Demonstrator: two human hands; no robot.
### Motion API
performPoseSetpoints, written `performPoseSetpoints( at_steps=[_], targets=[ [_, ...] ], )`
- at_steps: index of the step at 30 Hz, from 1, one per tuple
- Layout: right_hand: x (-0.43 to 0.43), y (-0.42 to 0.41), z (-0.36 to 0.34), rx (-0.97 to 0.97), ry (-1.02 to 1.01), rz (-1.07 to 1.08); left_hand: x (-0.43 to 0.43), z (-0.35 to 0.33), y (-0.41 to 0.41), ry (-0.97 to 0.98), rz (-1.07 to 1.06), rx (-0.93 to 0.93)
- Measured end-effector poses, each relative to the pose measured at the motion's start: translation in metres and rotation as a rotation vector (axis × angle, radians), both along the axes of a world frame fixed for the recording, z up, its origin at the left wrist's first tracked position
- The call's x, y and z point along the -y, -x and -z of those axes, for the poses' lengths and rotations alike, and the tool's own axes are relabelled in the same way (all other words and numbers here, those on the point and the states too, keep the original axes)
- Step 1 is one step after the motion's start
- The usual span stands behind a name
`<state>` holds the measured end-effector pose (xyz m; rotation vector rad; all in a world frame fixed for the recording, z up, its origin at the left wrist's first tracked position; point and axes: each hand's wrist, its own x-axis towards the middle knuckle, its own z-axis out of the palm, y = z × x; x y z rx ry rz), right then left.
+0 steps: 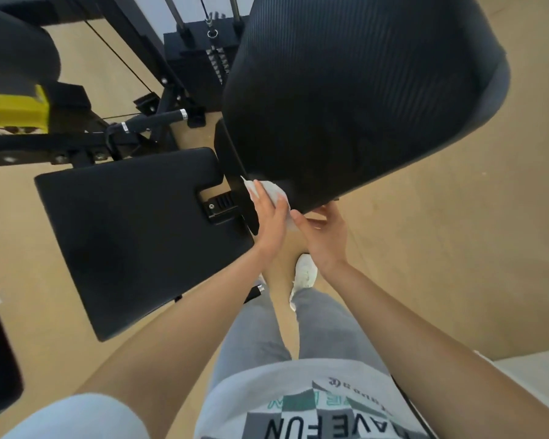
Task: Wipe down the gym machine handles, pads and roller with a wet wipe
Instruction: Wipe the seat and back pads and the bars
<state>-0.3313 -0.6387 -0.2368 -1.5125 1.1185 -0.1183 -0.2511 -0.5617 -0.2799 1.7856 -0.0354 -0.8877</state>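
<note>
So: white crumpled wet wipe (274,193) sits on bottom edge of big black ribbed back pad (362,90). My left hand (268,221) presses it there, fingers straight and flat. My right hand (325,236) curls round same edge, thumb touching wipe. Guessing mid-job. Flat black seat pad (133,232), black foam handle (154,120), dark rounded roller (16,49) probably still to do, honestly can't tell.

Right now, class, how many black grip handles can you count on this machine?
2. One grip handle lies beyond the seat pad's far edge; the other pokes out beneath its near edge, mostly hidden behind the left forearm. Others may be hidden.
</note>
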Motion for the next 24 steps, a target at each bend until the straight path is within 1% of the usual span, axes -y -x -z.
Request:
performPoseSetpoints(
  at_steps=[2,4,6,11,14,17,21,24],
  targets=[
    [0.000,-0.001,0.000,-0.014,0.011,0.008,-0.003,0.005,-0.016,0.018,0.030,0.020],
    [-0.002,-0.002,0.000,-0.016,0.016,0.030,-0.001,0.011,-0.044,0.042,0.023,-0.002],
    [-0.008,-0.005,0.000,-0.024,0.032,0.055,0.004,0.012,-0.077,0.039,0.025,0.023],
    [-0.033,-0.021,0.005,-0.093,0.052,0.227,0.013,0.023,-0.163,0.053,0.111,0.103],
    [-0.040,-0.028,0.005,-0.114,0.084,0.286,0.012,0.028,-0.196,0.081,0.135,0.120],
    [-0.047,-0.029,0.010,-0.128,0.090,0.315,0.007,0.032,-0.200,0.078,0.146,0.106],
    [-0.063,-0.037,0.020,-0.155,0.043,0.372,-0.014,0.051,-0.165,0.043,0.152,0.115],
    [-0.069,-0.042,0.030,-0.238,0.030,0.341,-0.033,0.070,-0.120,0.002,0.196,-0.001]
  ],
)
